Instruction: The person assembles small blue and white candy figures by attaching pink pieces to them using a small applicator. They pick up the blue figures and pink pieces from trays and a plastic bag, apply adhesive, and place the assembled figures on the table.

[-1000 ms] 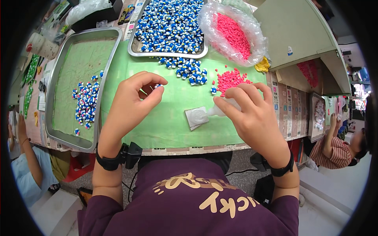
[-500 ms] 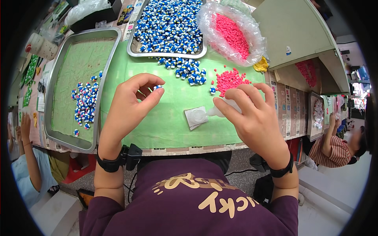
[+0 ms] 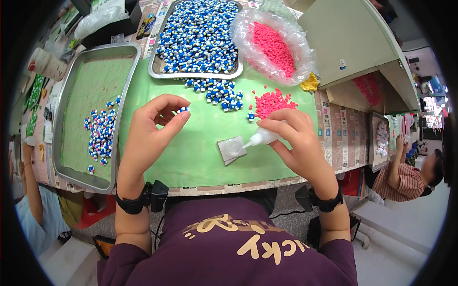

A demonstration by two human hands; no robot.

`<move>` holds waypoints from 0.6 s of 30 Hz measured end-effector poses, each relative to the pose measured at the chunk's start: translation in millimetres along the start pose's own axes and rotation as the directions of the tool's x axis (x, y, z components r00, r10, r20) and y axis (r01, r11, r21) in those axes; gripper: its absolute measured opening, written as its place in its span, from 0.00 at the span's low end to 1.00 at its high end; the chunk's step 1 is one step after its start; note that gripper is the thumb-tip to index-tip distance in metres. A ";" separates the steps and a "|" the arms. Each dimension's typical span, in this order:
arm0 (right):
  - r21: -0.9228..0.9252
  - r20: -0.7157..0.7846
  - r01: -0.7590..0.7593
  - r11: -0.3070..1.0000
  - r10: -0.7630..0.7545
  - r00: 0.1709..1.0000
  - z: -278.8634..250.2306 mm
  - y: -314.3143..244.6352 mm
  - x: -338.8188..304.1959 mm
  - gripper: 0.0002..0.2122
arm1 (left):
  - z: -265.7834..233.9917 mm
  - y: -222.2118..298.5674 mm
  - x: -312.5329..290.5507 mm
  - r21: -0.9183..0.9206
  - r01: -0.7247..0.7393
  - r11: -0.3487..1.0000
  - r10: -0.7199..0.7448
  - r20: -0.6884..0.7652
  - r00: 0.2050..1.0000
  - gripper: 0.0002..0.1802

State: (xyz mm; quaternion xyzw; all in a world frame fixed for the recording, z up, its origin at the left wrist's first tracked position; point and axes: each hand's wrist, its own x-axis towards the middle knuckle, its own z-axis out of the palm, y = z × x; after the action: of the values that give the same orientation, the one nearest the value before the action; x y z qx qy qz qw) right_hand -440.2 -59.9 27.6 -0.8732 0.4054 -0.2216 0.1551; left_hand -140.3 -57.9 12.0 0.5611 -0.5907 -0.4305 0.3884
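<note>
Between thumb and fingertips, my left hand (image 3: 155,126) pinches a small blue-and-white figurine (image 3: 183,110). My right hand (image 3: 298,140) is wrapped round a white squeeze bottle (image 3: 262,137), tilted so its thin nozzle points down left. The nozzle tip is beside a small square pad (image 3: 232,149) with a pale round patch; I cannot tell if they touch. Just beyond the bottle lies a heap of small pink pieces (image 3: 274,102), with one loose blue-and-white figurine (image 3: 251,116) at its left. More blue-and-white figurines (image 3: 224,95) are spread on the green mat (image 3: 191,167) farther off.
At left, a metal tray (image 3: 114,164) holds figurines with pink bits. A second metal tray (image 3: 195,75), piled with blue-and-white figurines, stands at the back beside a clear plastic bag (image 3: 305,57) of pink pieces. A pale box (image 3: 353,43) rises at back right. Other people sit at both sides.
The bottle has drawn back from the pad, so its nozzle now shows clearly. My left hand still pinches the figurine. The whole view has shifted slightly.
</note>
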 end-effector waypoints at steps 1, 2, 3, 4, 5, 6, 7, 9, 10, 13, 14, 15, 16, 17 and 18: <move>0.117 -0.002 -0.056 0.992 0.056 0.998 1.6 3.9 -1.0 0.19 | 0.3 0.0 0.0 0.002 0.002 1.000 -0.002 -0.001 1.000 0.09; 0.234 0.001 -0.109 0.966 0.112 0.994 2.9 8.4 -2.2 0.19 | 0.3 -0.1 -0.4 0.004 0.004 1.000 -0.004 -0.003 1.000 0.09; 0.338 0.004 -0.188 0.922 0.198 0.980 2.1 14.2 -3.2 0.18 | -0.2 -0.8 -0.4 0.004 -0.001 1.000 0.001 -0.015 1.000 0.09; 0.440 0.015 -0.259 0.860 0.281 0.960 -0.2 21.6 -4.7 0.17 | -1.1 -1.9 -0.9 0.004 -0.005 1.000 0.005 -0.027 1.000 0.09; 0.535 0.035 -0.320 0.782 0.359 0.933 -2.3 30.3 -6.2 0.16 | -2.0 -3.0 -1.1 0.003 -0.008 1.000 0.008 -0.040 0.999 0.09; 0.601 -0.017 -0.315 0.735 0.405 0.914 -2.6 42.7 -8.4 0.16 | -1.6 -4.3 -0.9 -0.010 -0.021 1.000 0.020 -0.055 0.998 0.09; 0.665 -0.062 -0.301 0.683 0.452 0.890 -3.0 56.9 -9.9 0.16 | -2.2 -4.5 -1.2 -0.023 -0.031 0.999 0.030 -0.069 0.997 0.09; 0.731 -0.120 -0.307 0.609 0.558 0.821 -6.5 83.6 -14.5 0.16 | -4.7 -4.6 -1.0 -0.049 -0.014 0.999 0.011 -0.064 0.998 0.09; 0.742 -0.132 -0.329 0.584 0.608 0.783 -7.0 96.4 -15.5 0.17 | -4.7 -4.5 -2.3 -0.069 -0.005 0.998 0.000 -0.081 0.997 0.10; 0.709 -0.162 -0.391 0.586 0.676 0.719 -4.3 125.0 -17.9 0.18 | -3.1 -5.8 -4.5 -0.116 -0.005 0.993 -0.006 -0.096 0.995 0.11; 0.686 -0.173 -0.413 0.599 0.685 0.708 -2.8 131.5 -18.2 0.18 | -3.8 -7.0 -5.2 -0.121 -0.021 0.992 0.011 -0.085 0.996 0.11; 0.671 -0.185 -0.413 0.616 0.679 0.711 0.8 138.6 -18.9 0.18 | -3.9 -7.5 -5.8 -0.124 -0.035 0.992 0.026 -0.074 0.997 0.11; 0.655 -0.198 -0.414 0.632 0.672 0.713 4.1 144.3 -19.3 0.18 | -3.7 -8.0 -6.0 -0.136 -0.060 0.989 0.052 -0.066 0.996 0.11; 0.638 -0.212 -0.415 0.649 0.666 0.715 5.1 147.9 -20.3 0.19 | -3.2 -8.4 -5.9 -0.148 -0.086 0.985 0.078 -0.057 0.995 0.12; 0.642 -0.211 -0.411 0.647 0.665 0.717 6.1 149.2 -18.6 0.19 | -3.1 -8.8 -6.5 -0.159 -0.109 0.981 0.102 -0.054 0.993 0.12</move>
State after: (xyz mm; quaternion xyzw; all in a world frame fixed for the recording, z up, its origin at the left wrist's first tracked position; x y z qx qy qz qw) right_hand -543.1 -137.9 -49.6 -0.5515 0.5940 -0.4564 0.3669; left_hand -134.0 -51.7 4.9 0.5053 -0.5736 -0.4430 0.4684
